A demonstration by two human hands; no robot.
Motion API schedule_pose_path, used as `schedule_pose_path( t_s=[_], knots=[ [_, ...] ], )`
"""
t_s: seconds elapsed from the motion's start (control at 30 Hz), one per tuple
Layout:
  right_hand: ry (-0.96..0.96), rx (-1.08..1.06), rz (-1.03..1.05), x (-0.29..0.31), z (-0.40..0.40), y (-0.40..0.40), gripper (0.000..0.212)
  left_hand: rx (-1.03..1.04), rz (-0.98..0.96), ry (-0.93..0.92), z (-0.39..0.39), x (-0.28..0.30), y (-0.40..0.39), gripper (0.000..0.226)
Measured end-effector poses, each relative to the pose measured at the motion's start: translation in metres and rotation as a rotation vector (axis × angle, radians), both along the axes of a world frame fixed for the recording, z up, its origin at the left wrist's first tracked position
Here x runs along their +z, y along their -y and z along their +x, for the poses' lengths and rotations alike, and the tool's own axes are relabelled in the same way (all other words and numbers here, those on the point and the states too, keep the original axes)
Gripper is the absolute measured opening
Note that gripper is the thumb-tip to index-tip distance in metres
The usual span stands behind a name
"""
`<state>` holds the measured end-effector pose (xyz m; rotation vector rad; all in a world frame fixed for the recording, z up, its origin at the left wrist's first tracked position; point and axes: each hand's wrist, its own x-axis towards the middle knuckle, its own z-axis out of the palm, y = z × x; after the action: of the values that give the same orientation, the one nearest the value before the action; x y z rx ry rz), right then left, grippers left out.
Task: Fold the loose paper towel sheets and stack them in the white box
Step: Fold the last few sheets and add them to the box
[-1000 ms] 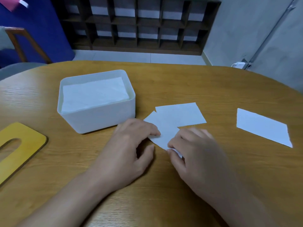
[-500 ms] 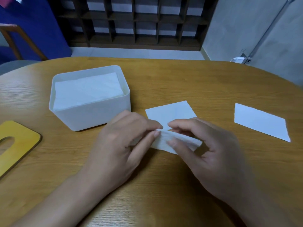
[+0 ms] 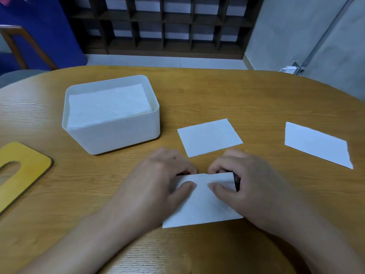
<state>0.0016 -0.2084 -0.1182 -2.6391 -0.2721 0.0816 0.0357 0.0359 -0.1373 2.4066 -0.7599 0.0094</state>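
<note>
Both hands work one paper towel sheet (image 3: 199, 202) at the near edge of the table (image 3: 227, 95). Left hand (image 3: 156, 186) and right hand (image 3: 250, 186) sit close together, fingers curled over the sheet's far edge, thumbs pressing its top face; each pinches that edge. Sheet lies flat on the wood, its near corners free.

Second sheet (image 3: 209, 137) lies just beyond the hands, untouched. Third sheet (image 3: 317, 145) sits well apart to the right. White box (image 3: 118, 133) stands left of centre, with a stack of folded towels (image 3: 108, 104) inside reaching near the rim. Yellow lid (image 3: 21, 171) with an oval slot rests flat at the far left.

Table: oval, light wood grain. Behind it: dark cubby shelving (image 3: 164, 22), pale tiled floor, grey wall at right with a white plug (image 3: 289, 68), blue panel and wooden chair frame (image 3: 17, 44) at left.
</note>
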Motion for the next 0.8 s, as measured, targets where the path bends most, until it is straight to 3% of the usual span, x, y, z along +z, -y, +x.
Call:
schedule_pose_path(
  t_s=[0.17, 0.33, 0.5, 0.7, 0.8],
  knots=[
    [0.056, -0.037, 0.068, -0.001, 0.004, 0.005, 0.026, 0.001, -0.034, -0.017, 0.003, -0.006, -0.001, 0.022],
    [0.280, -0.202, 0.046, -0.016, 0.030, 0.014, 0.027, 0.045, -0.166, -0.029, 0.008, -0.009, 0.003, 0.015],
    [0.234, -0.203, -0.020, -0.026, 0.047, 0.012, 0.034, 0.099, -0.220, -0.005, 0.011, -0.012, 0.004, 0.020],
    [0.287, -0.189, -0.026, -0.031, 0.047, 0.008, 0.009, 0.122, -0.206, 0.017, 0.012, -0.011, 0.005, 0.028],
    [0.321, -0.159, -0.005, -0.031, 0.044, 0.003, 0.009, 0.102, -0.154, 0.096, 0.012, -0.012, 0.005, 0.042]
  ],
)
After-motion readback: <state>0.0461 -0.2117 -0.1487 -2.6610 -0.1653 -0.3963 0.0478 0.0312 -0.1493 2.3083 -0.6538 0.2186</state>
